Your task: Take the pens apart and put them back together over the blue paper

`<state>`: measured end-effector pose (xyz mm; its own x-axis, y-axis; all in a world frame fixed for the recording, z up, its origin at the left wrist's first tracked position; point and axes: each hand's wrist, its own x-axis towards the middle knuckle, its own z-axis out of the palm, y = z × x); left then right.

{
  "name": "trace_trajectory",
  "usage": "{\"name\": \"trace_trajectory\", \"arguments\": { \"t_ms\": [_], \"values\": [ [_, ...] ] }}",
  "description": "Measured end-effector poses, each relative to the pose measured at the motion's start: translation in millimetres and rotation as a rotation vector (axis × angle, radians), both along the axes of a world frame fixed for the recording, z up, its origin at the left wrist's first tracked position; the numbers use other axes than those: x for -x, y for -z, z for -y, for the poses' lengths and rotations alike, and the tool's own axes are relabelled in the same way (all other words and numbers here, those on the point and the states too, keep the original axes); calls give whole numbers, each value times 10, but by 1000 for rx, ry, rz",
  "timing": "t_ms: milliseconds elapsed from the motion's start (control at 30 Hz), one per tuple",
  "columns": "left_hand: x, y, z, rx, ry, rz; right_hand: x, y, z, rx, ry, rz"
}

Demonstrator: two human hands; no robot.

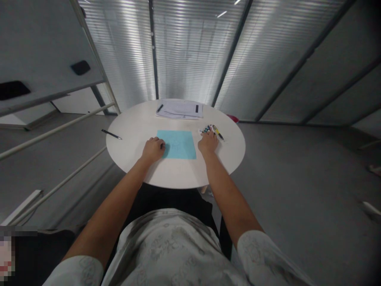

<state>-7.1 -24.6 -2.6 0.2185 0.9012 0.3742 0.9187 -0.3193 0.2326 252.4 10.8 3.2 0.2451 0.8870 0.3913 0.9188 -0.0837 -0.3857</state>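
Observation:
A light blue sheet of paper (186, 149) with faint line drawing lies flat on the white round table (175, 174). My left hand (152, 150) rests at the sheet's left edge, its fingers curled in around something small and dark that I cannot make out. To the right of the sheet, my right hand (208, 143) is over a small group of colored pens (205, 130), fingers bent down at their near ends. Whatever is between those fingers is hidden. A yellow and black pen (218, 132) lies just beyond that hand.
Stacked white papers (178, 110) with dark marks lie at the table's far edge. A black pen (112, 134) sticks out over the left edge. A whiteboard on a metal frame (56, 133) stands at left; blinds hang behind. Something red (233, 118) shows beyond the table.

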Motion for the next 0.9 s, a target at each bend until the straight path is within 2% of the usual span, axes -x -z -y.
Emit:
{"name": "trace_trajectory", "arguments": {
  "t_ms": [467, 633, 700, 800, 900],
  "values": [
    [2, 3, -6, 1, 9, 7, 13, 13, 4, 32, 7, 53],
    [-12, 0, 6, -1, 11, 11, 54, -16, 0, -25, -10, 22],
    [-11, -16, -6, 10, 13, 53, 89, -42, 0, -73, -71, 13],
    [50, -87, -70, 8, -27, 141, 155, -60, -5, -103, -270, 7],
    [230, -232, -168, -28, -171, 133, 219, -31, -9, -40, -508, -11]
  ]
}}
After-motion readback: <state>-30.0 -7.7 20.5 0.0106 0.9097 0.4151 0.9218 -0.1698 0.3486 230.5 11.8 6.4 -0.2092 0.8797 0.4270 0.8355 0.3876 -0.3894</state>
